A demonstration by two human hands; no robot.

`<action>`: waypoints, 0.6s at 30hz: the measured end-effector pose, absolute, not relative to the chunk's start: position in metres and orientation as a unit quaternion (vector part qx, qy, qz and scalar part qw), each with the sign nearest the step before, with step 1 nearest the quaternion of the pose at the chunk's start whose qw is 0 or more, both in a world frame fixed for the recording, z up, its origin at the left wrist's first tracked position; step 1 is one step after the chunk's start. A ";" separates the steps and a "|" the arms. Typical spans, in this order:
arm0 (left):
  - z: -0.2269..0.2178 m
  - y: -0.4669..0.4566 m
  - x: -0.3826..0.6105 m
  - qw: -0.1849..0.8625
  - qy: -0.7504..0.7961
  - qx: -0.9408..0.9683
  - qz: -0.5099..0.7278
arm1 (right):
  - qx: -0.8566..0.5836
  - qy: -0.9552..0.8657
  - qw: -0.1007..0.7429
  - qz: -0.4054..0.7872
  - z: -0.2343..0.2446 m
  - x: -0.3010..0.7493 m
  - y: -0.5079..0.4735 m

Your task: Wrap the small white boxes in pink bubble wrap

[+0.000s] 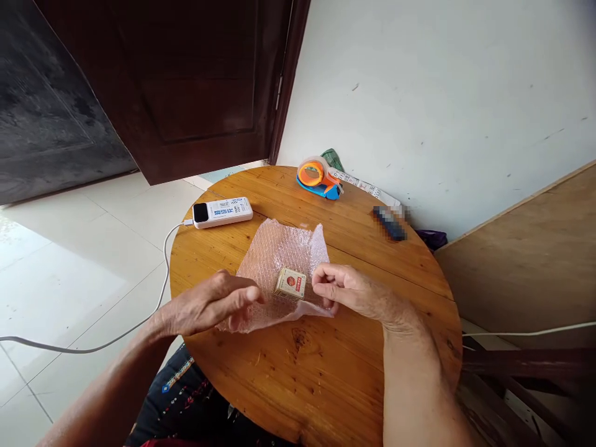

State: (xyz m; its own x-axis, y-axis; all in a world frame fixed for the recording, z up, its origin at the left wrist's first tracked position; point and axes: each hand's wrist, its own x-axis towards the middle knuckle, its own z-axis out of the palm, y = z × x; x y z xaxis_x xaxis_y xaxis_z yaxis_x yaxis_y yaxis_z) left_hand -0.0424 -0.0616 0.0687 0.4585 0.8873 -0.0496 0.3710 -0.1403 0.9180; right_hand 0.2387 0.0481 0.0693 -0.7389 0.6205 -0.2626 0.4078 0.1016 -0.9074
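A sheet of clear, pinkish bubble wrap [265, 248] lies spread on the round wooden table, its right and front edges curling up. A small cream-coloured box [292, 283] with a red label and a round picture rests on the wrap. My left hand [228, 301] hovers at the wrap's left edge, thumb stretched out and fingers apart, holding nothing visible. To the right of the box is my right hand [342, 287], fingers loosely bent with a gap between thumb and forefinger. Its lower fingers are close to the wrap's right edge; whether they touch it I cannot tell.
On the wooden table [298, 366] stand a white power bank [228, 213] with a cable [165, 267] running off left, an orange and blue tape dispenser [319, 178], and a dark, partly blurred object [390, 223]. A white wall and a dark red door [195, 81] lie behind.
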 end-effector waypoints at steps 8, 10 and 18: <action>0.048 -0.043 -0.004 0.240 0.611 0.722 0.219 | -0.372 -0.788 0.113 0.478 0.066 0.224 0.039; 0.043 -0.039 0.005 0.202 0.592 0.739 0.250 | -0.376 -0.814 0.107 0.429 0.067 0.217 0.036; 0.012 -0.040 0.024 0.221 0.546 0.781 0.207 | -0.428 -0.849 0.072 0.302 0.081 0.215 0.027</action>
